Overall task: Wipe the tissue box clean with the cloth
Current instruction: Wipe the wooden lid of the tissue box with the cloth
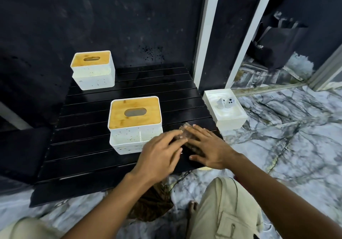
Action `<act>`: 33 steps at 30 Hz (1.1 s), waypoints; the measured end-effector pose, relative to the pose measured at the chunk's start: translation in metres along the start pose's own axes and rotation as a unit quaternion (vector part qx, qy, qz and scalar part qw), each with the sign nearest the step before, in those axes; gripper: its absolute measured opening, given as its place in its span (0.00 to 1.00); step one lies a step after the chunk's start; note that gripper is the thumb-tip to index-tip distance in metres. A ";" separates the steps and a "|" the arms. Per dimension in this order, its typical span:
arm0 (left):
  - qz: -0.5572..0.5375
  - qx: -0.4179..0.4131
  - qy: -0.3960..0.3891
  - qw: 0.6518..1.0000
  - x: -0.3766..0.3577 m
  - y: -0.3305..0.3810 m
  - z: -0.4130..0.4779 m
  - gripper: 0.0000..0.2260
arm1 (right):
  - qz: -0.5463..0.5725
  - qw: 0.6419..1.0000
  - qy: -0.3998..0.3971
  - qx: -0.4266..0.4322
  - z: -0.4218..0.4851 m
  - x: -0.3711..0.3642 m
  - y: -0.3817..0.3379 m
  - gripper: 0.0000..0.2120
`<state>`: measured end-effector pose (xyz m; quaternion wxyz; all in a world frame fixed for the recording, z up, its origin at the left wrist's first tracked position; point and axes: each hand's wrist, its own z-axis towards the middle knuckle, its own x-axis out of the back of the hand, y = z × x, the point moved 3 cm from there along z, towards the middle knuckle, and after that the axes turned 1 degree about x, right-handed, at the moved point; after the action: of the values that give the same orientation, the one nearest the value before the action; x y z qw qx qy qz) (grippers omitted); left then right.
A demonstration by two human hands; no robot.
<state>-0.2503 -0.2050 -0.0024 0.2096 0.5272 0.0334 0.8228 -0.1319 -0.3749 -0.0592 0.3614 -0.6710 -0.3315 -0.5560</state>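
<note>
Right of tissue box (135,124), left hand (161,155), right hand (209,148) flat on cloth (185,128); second box (92,70) behind.

Cloth (185,135) right of near tissue box (135,122) — touching unclear.

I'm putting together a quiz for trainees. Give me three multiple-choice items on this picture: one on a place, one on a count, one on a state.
1. Where does the cloth lie?
A) on a wooden lid
B) on the black table, right of the near tissue box
C) on the floor

2. How many tissue boxes stand on the table?
A) one
B) two
C) three

3. How are the hands?
A) left hand and right hand both on the cloth, fingers straight
B) both lifting a box
C) both in fists

1 B: it shows on the slats beneath the fingers.
2 B: the near one and a far tissue box.
3 A: no finger curls round anything.
</note>
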 end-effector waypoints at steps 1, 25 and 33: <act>0.005 0.002 0.029 1.000 0.011 -0.006 0.000 0.14 | -0.011 1.000 0.002 0.004 0.005 -0.005 -0.003 0.31; -0.021 0.228 -0.171 0.958 0.059 -0.168 0.006 0.56 | 0.460 0.805 0.335 -0.166 0.066 0.008 -0.034 0.16; -0.097 0.237 -0.138 0.957 0.057 -0.151 -0.002 0.59 | 0.149 0.962 0.222 -0.060 0.125 0.079 -0.089 0.31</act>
<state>-0.2259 -0.0454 0.0036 0.1596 0.6644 0.2491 0.6863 -0.1308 -0.2185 0.0142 0.4637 -0.5931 -0.1046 -0.6498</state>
